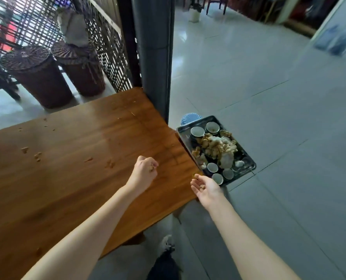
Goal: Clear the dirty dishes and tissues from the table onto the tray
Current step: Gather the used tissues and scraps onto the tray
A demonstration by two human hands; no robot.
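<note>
A dark tray [248, 161] stands beside the wooden table's [71, 178] right edge. It holds several small cups [197, 131] and a heap of crumpled tissues and scraps [216, 147]. My left hand [144, 171] hovers over the table near its right edge, fingers curled round small brown scraps. My right hand [205, 187] lies palm up just off the table's corner, close to the tray's near end, with a few crumbs [202, 186] lying in the open palm. Brown crumbs [37, 156] are scattered over the tabletop.
A dark pillar [156, 57] rises at the table's far right corner. Two wicker baskets [40, 77] stand behind the table by a lattice screen. A blue ribbed object [189, 118] peeks from behind the tray. Grey tiled floor spreads to the right. My shoe [167, 242] shows below.
</note>
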